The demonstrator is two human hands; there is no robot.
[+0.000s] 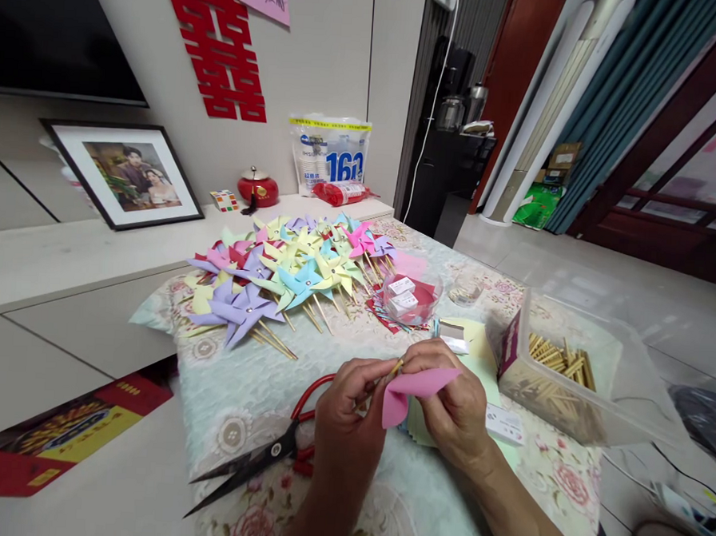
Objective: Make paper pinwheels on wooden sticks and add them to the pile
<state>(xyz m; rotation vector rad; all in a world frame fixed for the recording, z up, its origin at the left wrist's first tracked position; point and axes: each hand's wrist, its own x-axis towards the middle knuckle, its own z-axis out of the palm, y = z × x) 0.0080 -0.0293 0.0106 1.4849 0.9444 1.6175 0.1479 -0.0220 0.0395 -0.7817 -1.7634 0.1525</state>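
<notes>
My left hand [347, 411] pinches a thin wooden stick [394, 368] near its tip. My right hand [456, 401] holds a folded pink paper piece [412, 389] against that stick, fingers closed on it. Both hands hover over the floral tablecloth [235, 421] near the table's front. Under my hands lies a stack of pale paper sheets [479, 362]. Further back rests a pile of finished paper pinwheels [285, 276] in purple, yellow, blue, pink and green, their sticks pointing toward me.
Red-handled scissors [264, 455] lie open to the left of my left hand. A clear plastic box [568, 375] of wooden sticks sits at the right. A glass bowl [410, 299] with small white boxes and a drinking glass [466, 290] stand behind my hands.
</notes>
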